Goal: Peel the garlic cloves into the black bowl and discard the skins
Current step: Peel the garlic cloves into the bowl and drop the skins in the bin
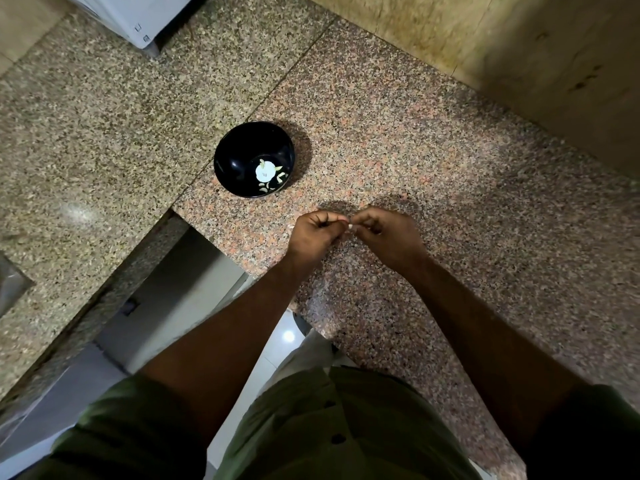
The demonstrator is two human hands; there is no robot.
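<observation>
I hold a garlic clove (349,226) pinched between the fingertips of both hands, just right of the frame's centre, above the speckled granite counter (433,174); my left hand (317,230) has its fingers curled and nips the clove from the left; my right hand (388,233) is curled the same way and nips it from the right; only a small pale tip shows between my fingers, so I cannot tell which way its long axis runs. The black bowl (242,157) stands up and to the left of my hands, well apart from them, round and glossy; on its bottom lie several peeled cloves (266,188), pale and curved, around a white round patch; the counter is rough-grained stone in pink, grey and brown flecks, with a straight seam running diagonally past the bowl.
</observation>
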